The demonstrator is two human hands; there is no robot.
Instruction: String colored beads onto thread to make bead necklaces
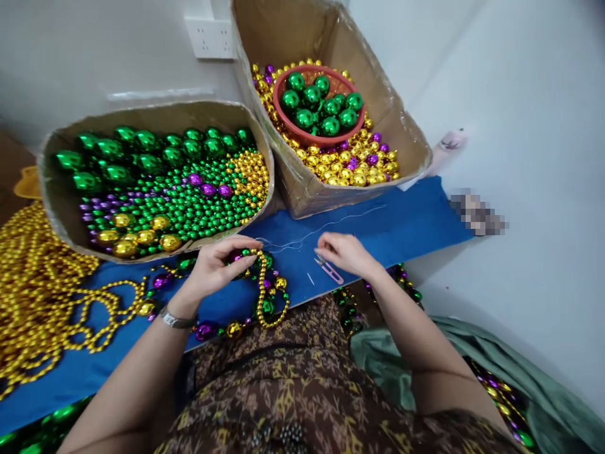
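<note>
My left hand point(217, 268) pinches the top of a bead strand between thumb and fingers. From that pinch a string of small gold beads point(261, 296) hangs in a loop over the front edge of the blue cloth. Larger green, purple and gold beads point(268, 307) of the strand lie around it. Thin pale thread point(302, 239) trails from near my left fingertips across the cloth. My right hand point(347, 253) is closed, its fingertips pressed together; what they hold is too small to make out. Pink-handled thread snips point(331, 271) lie right beneath those fingers, close to a thin white stick point(311, 278).
A low cardboard box point(158, 252) of green, purple and gold beads stands at back left. Behind it, a taller box point(302, 202) holds gold beads and a red basket point(319, 140) of green balls. Gold bead strings point(33, 296) pile up left. Green fabric point(472, 353) hangs right.
</note>
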